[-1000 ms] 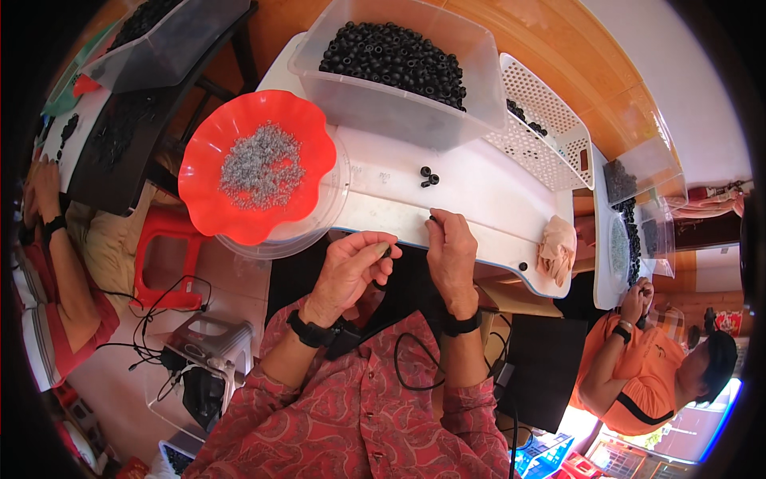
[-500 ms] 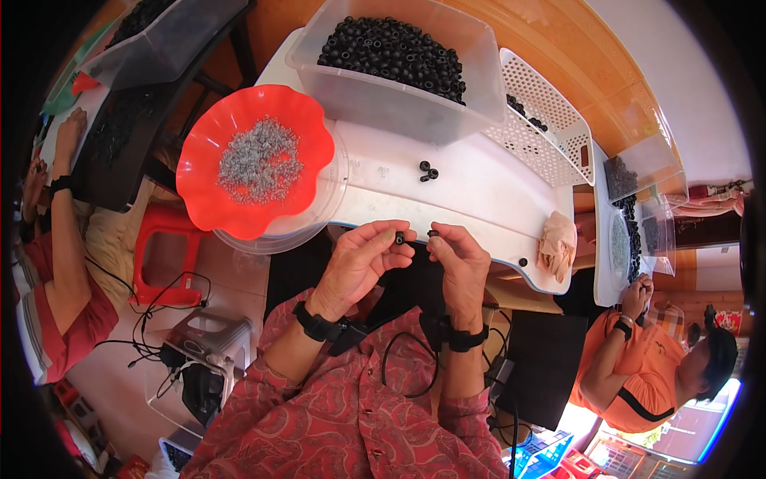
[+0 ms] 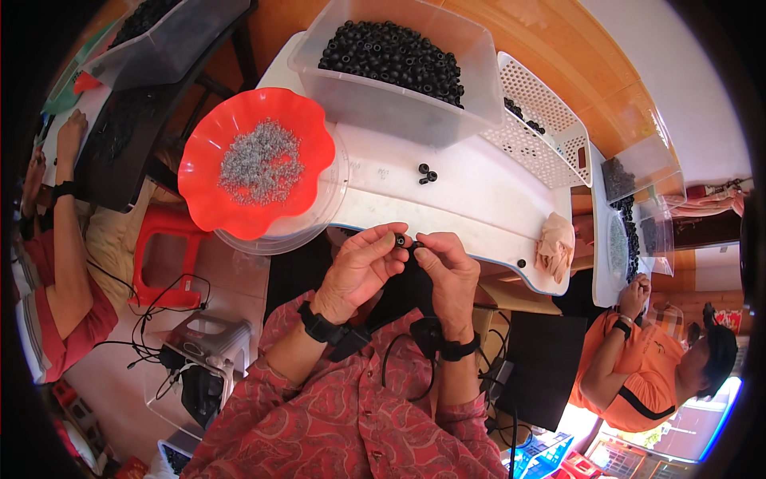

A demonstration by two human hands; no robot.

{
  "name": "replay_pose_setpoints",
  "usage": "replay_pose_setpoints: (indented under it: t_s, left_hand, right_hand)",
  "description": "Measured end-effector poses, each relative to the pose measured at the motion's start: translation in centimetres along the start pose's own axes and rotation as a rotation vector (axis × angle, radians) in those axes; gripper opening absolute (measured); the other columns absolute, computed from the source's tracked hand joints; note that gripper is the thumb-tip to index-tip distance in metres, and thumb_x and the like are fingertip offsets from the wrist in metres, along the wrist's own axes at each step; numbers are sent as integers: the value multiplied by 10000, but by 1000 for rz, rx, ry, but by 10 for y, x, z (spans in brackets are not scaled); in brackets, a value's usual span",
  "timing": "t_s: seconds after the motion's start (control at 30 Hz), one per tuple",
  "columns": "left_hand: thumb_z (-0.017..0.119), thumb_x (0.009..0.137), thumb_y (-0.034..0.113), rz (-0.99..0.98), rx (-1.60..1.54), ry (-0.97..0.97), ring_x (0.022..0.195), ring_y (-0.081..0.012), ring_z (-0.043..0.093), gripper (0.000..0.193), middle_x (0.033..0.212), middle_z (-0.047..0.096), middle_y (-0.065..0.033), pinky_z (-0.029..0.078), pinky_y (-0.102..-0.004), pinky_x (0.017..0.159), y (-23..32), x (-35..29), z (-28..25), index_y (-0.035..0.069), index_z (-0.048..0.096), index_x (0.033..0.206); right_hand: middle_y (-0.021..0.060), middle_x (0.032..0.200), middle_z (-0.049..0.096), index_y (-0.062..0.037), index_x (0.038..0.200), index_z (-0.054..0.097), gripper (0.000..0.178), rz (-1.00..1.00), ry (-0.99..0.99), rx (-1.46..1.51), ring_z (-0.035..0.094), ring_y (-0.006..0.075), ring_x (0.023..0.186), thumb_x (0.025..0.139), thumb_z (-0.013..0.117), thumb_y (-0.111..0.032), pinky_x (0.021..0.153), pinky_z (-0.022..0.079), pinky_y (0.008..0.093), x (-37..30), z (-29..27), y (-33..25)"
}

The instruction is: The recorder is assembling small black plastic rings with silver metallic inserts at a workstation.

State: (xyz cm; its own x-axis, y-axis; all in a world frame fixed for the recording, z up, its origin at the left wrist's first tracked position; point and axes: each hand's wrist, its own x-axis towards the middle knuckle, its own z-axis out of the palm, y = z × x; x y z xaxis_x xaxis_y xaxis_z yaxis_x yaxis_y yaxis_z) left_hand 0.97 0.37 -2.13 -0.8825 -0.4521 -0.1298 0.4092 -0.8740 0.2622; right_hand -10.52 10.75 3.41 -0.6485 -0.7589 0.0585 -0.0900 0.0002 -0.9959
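From far off I see left hand (image 3: 351, 275) pinching black ring (image 3: 400, 239), right hand (image 3: 448, 275) pinching black bit (image 3: 416, 247) near it. Red bowl (image 3: 201, 172) left.

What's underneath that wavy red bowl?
Part of a clear round dish shows past the lower and right edges of the red bowl. The bowl covers the rest, so whatever lies beneath its middle cannot be seen.
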Motion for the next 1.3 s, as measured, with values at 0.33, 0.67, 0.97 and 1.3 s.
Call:
replay_pose_setpoints:
  t_s: [0.33,0.67,0.97,1.3]
  left_hand:
    - [574,975,134,-29,-83,40,852,-125,638,267,993,656,-74,543,-236,747,-9,0,-1,-10,579,1200]
    - [562,973,95,21,-21,68,885,-146,623,238,1041,651,-83,529,-262,804,-10,-1,0,0,583,1191]
    - [561,978,104,81,77,64,890,-144,643,253,1027,670,-90,543,-276,817,-13,-1,-1,-5,596,1203]
    - [570,978,128,-7,-13,74,827,-108,636,274,956,661,-70,540,-228,731,-10,-1,-1,-17,586,1210]
  right_hand:
    - [38,969,636,-7,1021,706,175,-33,22,4,616,117,904,857,669,39,811,487,233,-4,6,-5]
    - [60,1008,694,11,1064,677,178,65,25,15,635,115,944,890,641,31,855,499,240,-11,10,-12]
    - [53,978,705,17,1074,673,177,102,62,108,626,92,891,900,645,4,789,505,225,-11,12,-6]
    - [47,990,671,-2,1061,687,189,43,51,71,615,105,912,877,652,27,790,490,227,-10,3,1]
